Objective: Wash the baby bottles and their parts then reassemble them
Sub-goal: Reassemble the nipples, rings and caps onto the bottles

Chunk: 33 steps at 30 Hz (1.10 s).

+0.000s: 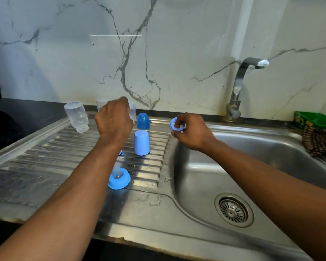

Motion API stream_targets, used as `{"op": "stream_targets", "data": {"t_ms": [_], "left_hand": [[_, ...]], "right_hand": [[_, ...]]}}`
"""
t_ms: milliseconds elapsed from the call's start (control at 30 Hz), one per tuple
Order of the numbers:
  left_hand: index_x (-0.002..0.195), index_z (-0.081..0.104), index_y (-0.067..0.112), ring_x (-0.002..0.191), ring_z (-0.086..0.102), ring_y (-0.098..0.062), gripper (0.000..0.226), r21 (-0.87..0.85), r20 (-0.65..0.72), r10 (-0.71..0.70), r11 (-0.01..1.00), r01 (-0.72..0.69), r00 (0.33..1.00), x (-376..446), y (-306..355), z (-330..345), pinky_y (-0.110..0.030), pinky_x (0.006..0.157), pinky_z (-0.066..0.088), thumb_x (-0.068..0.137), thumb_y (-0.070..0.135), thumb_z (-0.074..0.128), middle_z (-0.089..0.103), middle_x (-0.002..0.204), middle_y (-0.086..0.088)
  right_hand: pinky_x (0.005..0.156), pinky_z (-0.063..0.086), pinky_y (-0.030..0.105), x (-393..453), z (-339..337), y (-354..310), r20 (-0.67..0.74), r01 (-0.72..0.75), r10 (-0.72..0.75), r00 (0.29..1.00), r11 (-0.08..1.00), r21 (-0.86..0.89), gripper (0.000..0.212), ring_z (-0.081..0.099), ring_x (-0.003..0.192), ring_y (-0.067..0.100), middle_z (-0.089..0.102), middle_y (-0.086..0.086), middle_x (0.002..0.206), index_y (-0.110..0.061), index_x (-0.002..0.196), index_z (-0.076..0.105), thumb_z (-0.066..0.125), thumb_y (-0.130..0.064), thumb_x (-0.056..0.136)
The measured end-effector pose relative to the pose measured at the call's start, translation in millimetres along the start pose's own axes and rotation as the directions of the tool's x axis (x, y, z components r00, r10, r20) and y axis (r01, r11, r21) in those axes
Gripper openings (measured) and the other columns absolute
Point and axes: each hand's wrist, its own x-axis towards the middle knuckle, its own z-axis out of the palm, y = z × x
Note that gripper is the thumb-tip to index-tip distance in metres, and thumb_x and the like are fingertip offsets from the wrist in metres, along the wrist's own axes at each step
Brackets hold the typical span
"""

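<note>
Two bare hands worked above a stainless-steel sink unit [158,210] set against a white, grey-veined marble wall [158,44]. The smooth basin [252,166] on the right held only its round slotted drain [233,210], and a curved chrome faucet [239,85] rose behind it. The ribbed draining board [64,147] on the left carried the wet bottle parts. A clear plastic baby bottle [76,116] stood there mouth down, tilted, near the back edge. The left hand [114,119] had its grip curled round a second clear bottle [132,112], lifted near the wall; a third clear bottle [101,104] showed just behind that hand. A pale blue tapered cap [142,143] stood mouth down mid-board, a darker blue domed cap [143,121] behind it. Nearest the front, a blue collar with its clear silicone teat [119,178] rested on the ribs. The right hand [190,131] held its grip pinched on a blue screw ring [175,125], above the basin's left rim.
</note>
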Motion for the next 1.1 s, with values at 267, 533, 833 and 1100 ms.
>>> {"op": "stream_targets", "data": {"t_ms": [267, 533, 833, 1100], "left_hand": [[0.097, 0.072, 0.024, 0.062, 0.064, -0.005, 0.018, -0.759, 0.098, 0.417, 0.618, -0.203, 0.904, -58, 99, -46, -0.018, 0.065, 0.048, 0.085, 0.011, 0.073, 0.064, 0.074, 0.010], [0.079, 0.069, 0.031, 0.079, 0.068, -0.012, 0.010, -0.951, 0.096, 0.485, 0.303, -0.064, 0.869, -128, 212, -23, -0.041, 0.084, 0.057, 0.081, 0.021, 0.068, 0.072, 0.081, 0.006], [0.108, 0.068, 0.018, 0.093, 0.069, -0.017, 0.021, -0.964, 0.110, 0.440, 0.267, -0.012, 0.891, -131, 196, -6, -0.035, 0.076, 0.060, 0.091, 0.006, 0.066, 0.070, 0.110, -0.002], [0.146, 0.046, 0.026, 0.122, 0.058, -0.007, 0.077, -0.867, 0.184, 0.622, 0.467, -0.172, 0.762, -128, 182, 12, -0.041, 0.102, 0.051, 0.079, 0.008, 0.080, 0.061, 0.136, 0.003]], "right_hand": [[0.062, 0.054, 0.040, -108, -96, 13, -0.047, -0.053, 0.070, 0.996, 0.955, 0.292, 0.045, 0.062, 0.071, 0.026, 0.064, 0.009, 0.083, -0.012, 0.089, 0.050, 0.087, -0.004, 0.065], [0.067, 0.055, 0.029, -149, -142, 57, -0.056, -0.124, 0.218, 0.974, 0.725, 0.677, 0.023, 0.063, 0.072, 0.014, 0.070, 0.015, 0.077, 0.001, 0.081, 0.070, 0.078, -0.003, 0.060], [0.083, 0.057, 0.032, -146, -147, 58, 0.110, -0.190, 0.197, 0.974, 0.452, 0.871, 0.025, 0.069, 0.097, 0.019, 0.072, 0.011, 0.104, -0.005, 0.103, 0.072, 0.068, -0.018, 0.083], [0.085, 0.056, 0.032, -149, -142, 63, 0.181, -0.244, 0.171, 0.968, 0.498, 0.833, 0.025, 0.066, 0.098, 0.020, 0.069, 0.015, 0.108, 0.000, 0.109, 0.068, 0.062, -0.016, 0.091]]}}
